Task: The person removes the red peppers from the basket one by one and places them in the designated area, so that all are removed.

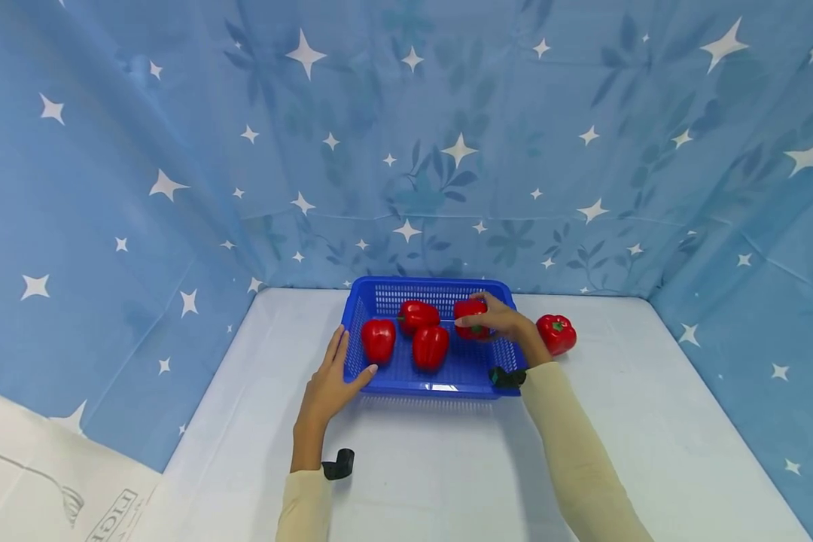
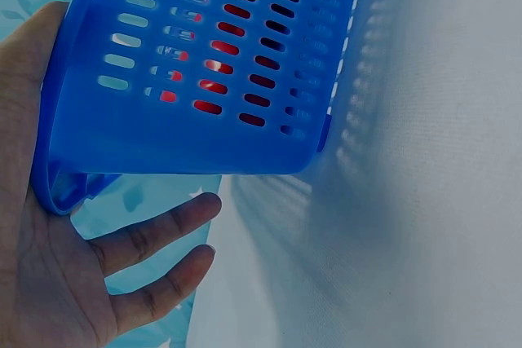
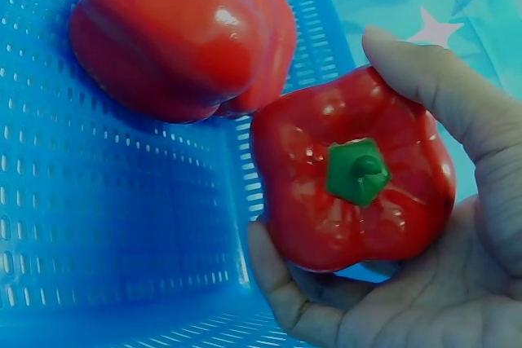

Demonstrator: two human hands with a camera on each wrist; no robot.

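My right hand [image 1: 497, 318] holds a glossy red bell pepper [image 3: 351, 173] with a green stem, thumb on one side and fingers curled round the other. It is over the right part of a blue plastic basket [image 1: 433, 390]. At the basket's front left corner my left hand [image 1: 332, 384] rests against the rim, its fingers straight and spread. Three more red peppers lie in the basket: a left one [image 1: 378, 341], a back one [image 1: 418, 316] and a front one [image 1: 430, 348]. Through the slotted wall in the left wrist view, only bits of red show.
Another red bell pepper [image 1: 556, 334] sits on the white table [image 1: 433, 467], just right of the basket. Behind the table hangs a blue curtain [image 1: 406, 150] with white stars, which also runs along both sides. A wrist camera [image 1: 339, 464] is strapped at the left wrist.
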